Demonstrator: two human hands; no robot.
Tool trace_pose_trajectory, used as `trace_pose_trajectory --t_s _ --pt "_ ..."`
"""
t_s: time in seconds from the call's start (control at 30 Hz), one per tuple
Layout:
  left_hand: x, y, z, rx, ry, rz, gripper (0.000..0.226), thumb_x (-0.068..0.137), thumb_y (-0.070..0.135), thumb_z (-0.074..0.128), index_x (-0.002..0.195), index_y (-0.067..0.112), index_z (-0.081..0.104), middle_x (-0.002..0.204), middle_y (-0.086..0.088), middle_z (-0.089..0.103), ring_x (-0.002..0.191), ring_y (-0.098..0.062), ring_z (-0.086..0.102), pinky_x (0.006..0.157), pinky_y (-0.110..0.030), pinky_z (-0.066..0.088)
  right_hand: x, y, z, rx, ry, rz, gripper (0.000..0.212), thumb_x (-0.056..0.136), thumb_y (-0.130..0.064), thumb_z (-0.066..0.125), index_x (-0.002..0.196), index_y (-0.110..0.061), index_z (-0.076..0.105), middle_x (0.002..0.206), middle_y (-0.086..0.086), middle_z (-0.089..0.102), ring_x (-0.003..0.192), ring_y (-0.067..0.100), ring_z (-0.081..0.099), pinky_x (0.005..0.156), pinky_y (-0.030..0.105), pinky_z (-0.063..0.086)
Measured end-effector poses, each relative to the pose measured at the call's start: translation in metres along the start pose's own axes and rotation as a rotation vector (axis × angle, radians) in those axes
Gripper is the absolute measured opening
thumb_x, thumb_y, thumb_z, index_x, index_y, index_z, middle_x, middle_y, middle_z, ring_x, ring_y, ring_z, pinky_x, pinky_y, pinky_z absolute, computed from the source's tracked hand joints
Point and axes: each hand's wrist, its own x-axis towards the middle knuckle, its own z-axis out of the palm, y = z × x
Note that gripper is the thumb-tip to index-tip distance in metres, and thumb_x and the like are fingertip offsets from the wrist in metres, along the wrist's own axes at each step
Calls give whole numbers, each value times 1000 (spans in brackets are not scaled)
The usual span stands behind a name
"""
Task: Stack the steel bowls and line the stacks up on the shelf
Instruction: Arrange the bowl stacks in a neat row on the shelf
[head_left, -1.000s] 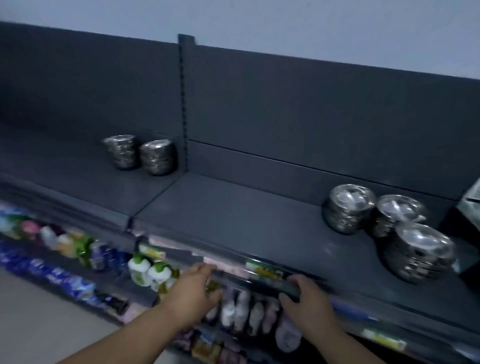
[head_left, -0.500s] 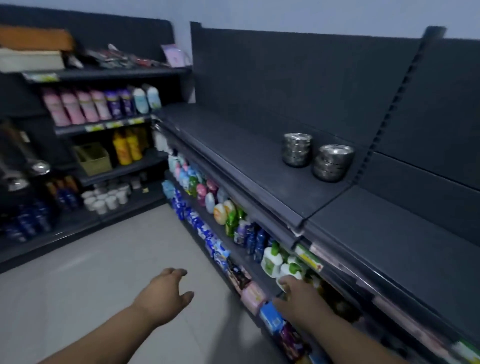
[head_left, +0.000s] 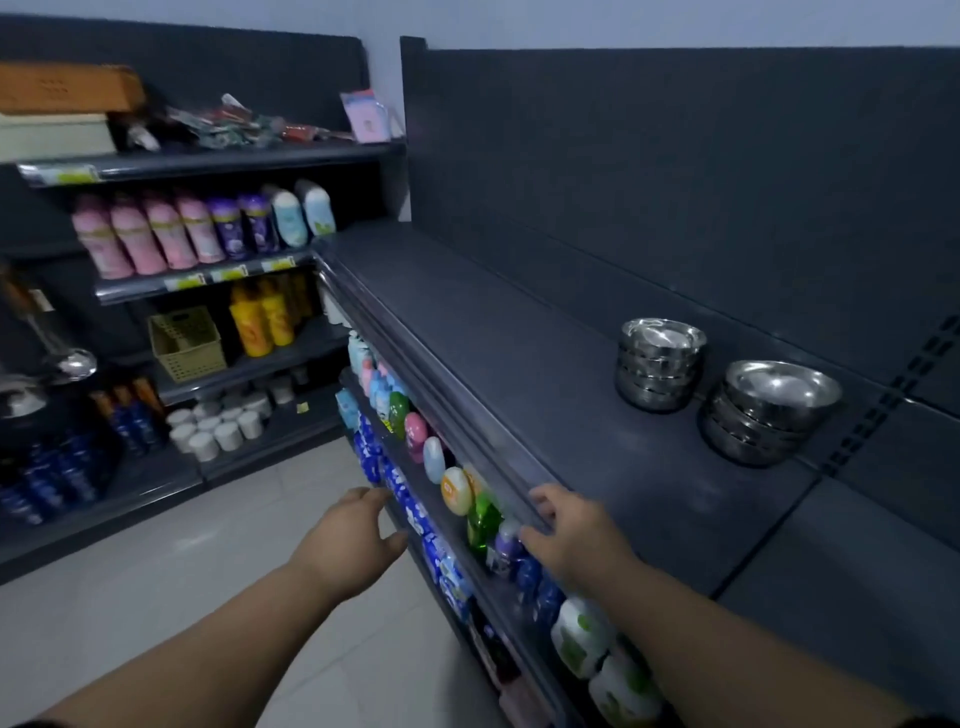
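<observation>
2 stacks of shiny steel bowls (head_left: 658, 366) stand side by side far right on the dark grey metal shelf (head_left: 519, 364), seemingly done; left hand (head_left: 348, 540) and right hand (head_left: 571, 535), apart, hold nothing.

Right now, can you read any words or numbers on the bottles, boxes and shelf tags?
No text can be read; the picture is too blurred.
Yellow shelf tags: print too small.
Pink bottles: labels blurred.
Yellow bottles: labels blurred.
Blue packs: white marks, unreadable.
Steel bowl stacks: no writing shows.
</observation>
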Motion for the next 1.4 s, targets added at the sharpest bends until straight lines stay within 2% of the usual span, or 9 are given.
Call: trace_pose_trajectory --t_s 0.27,0.37,0.47,0.63,0.83,0.97,1.13,1.27,1.4 --pt "116 75 -8 -132 31 250 55 90 33 59 141 21 41 141 -2 44 130 -18 42 103 -21 31 64 25 -53 111 298 191 42 88 -33 65 128 -23 52 111 -7 63 93 8 57 71 17 44" --pt "163 102 -7 -190 21 391 52 88 29 63 136 19 46 137 -2 49 127 -15 45 98 -11 26 84 38 -68 87 422 331 57 85 -35 68 135 -20 47 118 -2 63 105 16 59 84 23 44" --pt "210 121 -5 -195 -83 507 58 89 33 61 141 18 41 142 -3 43 130 -17 42 105 -18 28 102 43 -78 108 500 490 74 82 -36 72 142 -12 38 132 6 58 120 23 56 96 27 42" --pt "281 148 -11 -231 -303 641 69 88 41 61 146 24 29 151 -1 32 136 -15 34 111 -22 27 127 32 -89 218 611 616 85 77 -31 79 144 -9 32 136 9 56 126 27 52 97 24 38" --pt "317 198 -1 -381 -514 701 76 84 49 62 148 26 27 152 3 34 140 -12 32 109 -20 23 149 36 -98 449 738 610 120 60 -34 90 152 -19 15 136 -10 51 125 8 49 107 24 36" --pt "324 230 12 -661 -773 564 102 62 85 50 146 32 29 149 10 39 135 -9 40 115 -36 30 155 39 -104 600 749 606 137 50 -43 92 154 -27 5 139 -12 42 132 9 42 114 30 32" --pt "318 248 25 -867 -1028 375 61 87 63 45 142 42 27 130 15 46 123 -21 50 103 -38 42 158 39 -103 747 728 544 132 47 -35 91 153 -31 13 138 -11 50 128 5 46 116 36 34" --pt "309 247 28 -945 -1058 366 17 94 51 43 111 47 45 103 25 57 108 -15 60 105 -38 41 150 34 -96 799 773 514 116 60 -22 89 152 -27 18 139 -8 50 128 6 46 116 35 33" --pt "290 238 25 -979 -1033 391 12 97 44 42 103 46 53 111 19 61 107 -13 61 90 -28 47 132 25 -84 845 788 484 105 70 -16 85 151 -27 21 140 -7 50 121 2 50 113 32 37"
